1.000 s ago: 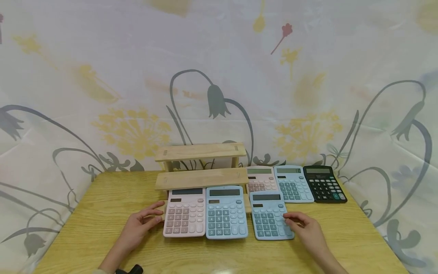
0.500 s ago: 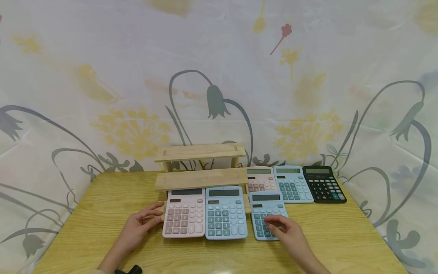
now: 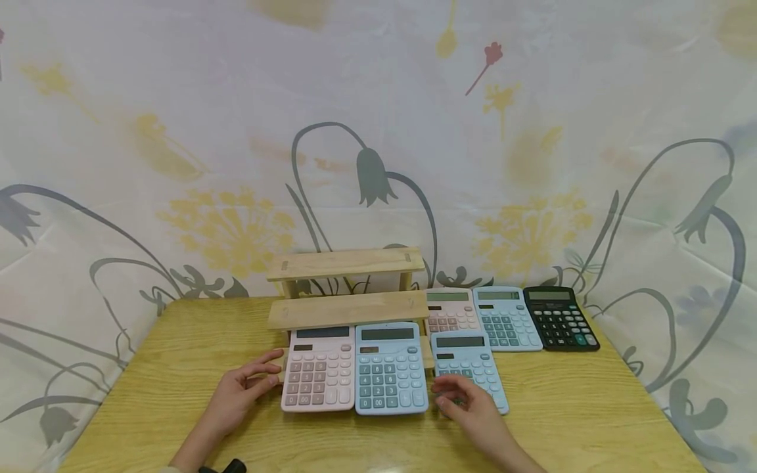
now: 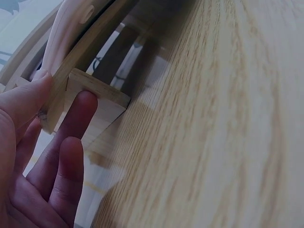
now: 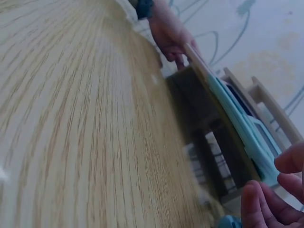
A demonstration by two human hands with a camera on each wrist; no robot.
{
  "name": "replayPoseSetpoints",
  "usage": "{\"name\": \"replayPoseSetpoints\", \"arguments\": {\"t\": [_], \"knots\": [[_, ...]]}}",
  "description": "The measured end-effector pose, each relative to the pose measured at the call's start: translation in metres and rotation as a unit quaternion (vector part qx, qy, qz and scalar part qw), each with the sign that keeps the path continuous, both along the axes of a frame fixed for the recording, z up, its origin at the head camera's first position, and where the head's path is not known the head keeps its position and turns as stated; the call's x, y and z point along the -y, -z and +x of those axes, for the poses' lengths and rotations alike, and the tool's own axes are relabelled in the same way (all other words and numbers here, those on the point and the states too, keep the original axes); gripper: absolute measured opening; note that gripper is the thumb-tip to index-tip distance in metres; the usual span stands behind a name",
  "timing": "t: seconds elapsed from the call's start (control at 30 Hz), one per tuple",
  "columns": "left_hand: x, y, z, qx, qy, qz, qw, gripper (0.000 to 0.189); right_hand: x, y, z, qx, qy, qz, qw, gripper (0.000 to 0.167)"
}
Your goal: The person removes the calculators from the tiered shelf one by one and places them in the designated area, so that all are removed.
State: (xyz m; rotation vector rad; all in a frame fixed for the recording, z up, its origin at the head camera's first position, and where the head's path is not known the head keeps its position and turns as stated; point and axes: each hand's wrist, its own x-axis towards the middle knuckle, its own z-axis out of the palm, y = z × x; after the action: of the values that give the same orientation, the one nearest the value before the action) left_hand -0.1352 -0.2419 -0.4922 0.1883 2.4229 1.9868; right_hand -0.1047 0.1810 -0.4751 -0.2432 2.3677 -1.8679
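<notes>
Head view: the background is filled by a pale flower-printed cloth (image 3: 177,79), in front of which a wood-grained surface (image 3: 195,335) is set. On this surface a stepped wooden rack (image 3: 349,310) is placed, built of boards at rising levels.

Two desktop calculators are carried side by side on the rack's lowest board: a pink calculator (image 3: 319,378) at the left, its top edge hidden by the board above, and a blue calculator (image 3: 390,368) at the right. To the right of the rack, a second blue calculator (image 3: 464,362) is laid slightly askew on the surface. Behind it a row is formed by a second pink calculator (image 3: 447,310), partly covered, a third blue calculator (image 3: 508,322) and a black calculator (image 3: 562,322).

Of the hands, the left hand (image 3: 239,391) is kept at the rack's left end, where the wood is pinched between thumb and fingers, just beside the pink calculator. The right hand (image 3: 467,404) is held over the lower left part of the second blue calculator, near the rack's blue calculator; its fingers are loosely bent and nothing is gripped. Whether a calculator is touched by it cannot be told.

By the left forearm a small black object (image 3: 233,466) is partly seen.
</notes>
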Motion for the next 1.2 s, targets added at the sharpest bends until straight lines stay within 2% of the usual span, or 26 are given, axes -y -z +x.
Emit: {"name": "replayPoseSetpoints", "arguments": {"t": [0.23, 0.63, 1.2], "knots": [[-0.001, 0.001, 0.001, -0.003, -0.003, -0.005, 1.0000, 0.019, 0.010, -0.001, 0.001, -0.014, -0.004, 0.011, 0.9998, 0.033], [0.000, 0.001, 0.003, -0.010, -0.006, -0.009, 0.9999, 0.018, 0.019, 0.000, -0.002, -0.012, -0.004, 0.011, 0.9999, 0.032], [-0.001, -0.001, 0.001, 0.001, -0.005, -0.005, 1.0000, 0.019, 0.022, -0.002, -0.005, 0.022, 0.013, -0.009, 0.9996, 0.030]]}}
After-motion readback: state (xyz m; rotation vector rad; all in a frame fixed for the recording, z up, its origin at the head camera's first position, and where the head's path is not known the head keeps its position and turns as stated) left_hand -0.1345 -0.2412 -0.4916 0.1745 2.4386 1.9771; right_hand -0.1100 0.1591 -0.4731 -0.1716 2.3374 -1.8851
